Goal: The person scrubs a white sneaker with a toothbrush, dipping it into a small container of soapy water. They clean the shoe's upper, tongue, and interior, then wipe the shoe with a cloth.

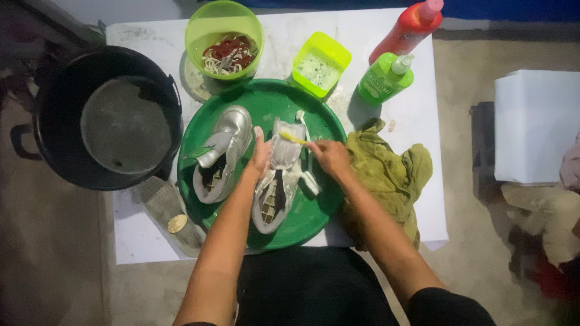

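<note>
Right hand (329, 156) has its grip pinched together on a yellow brush (292, 137), whose handle runs left from the fingers and ends over the upper part of the shoe (276, 181). Left hand (260, 156) lies on the shoe's left edge, fingers pressed against it, steadying it rather than wrapped round it.

Head view: the shoe lies in the middle of a round green tray (314, 211) at the table's (139, 241) near edge. Its long axis runs from the far side toward the person, tilted a little, with the open mouth at the near end. It sits just left of the right hand and just right of the left, between the two; the brush tip rests on its far end. It looks pale grey-white, wet and soapy, with the dark inside showing.

A second grey shoe (223, 154) lies beside it, nearer the tray's left rim. Off the tray's left side stands a black bucket (54, 108) with grey water; an insole (169, 211) lies by the near-left. At the far edge stand a green bowl (208, 24), a small green tub (335, 51), a green pump bottle (383, 81) and a red bottle (408, 30). An olive cloth (393, 172) lies crumpled to the right.
</note>
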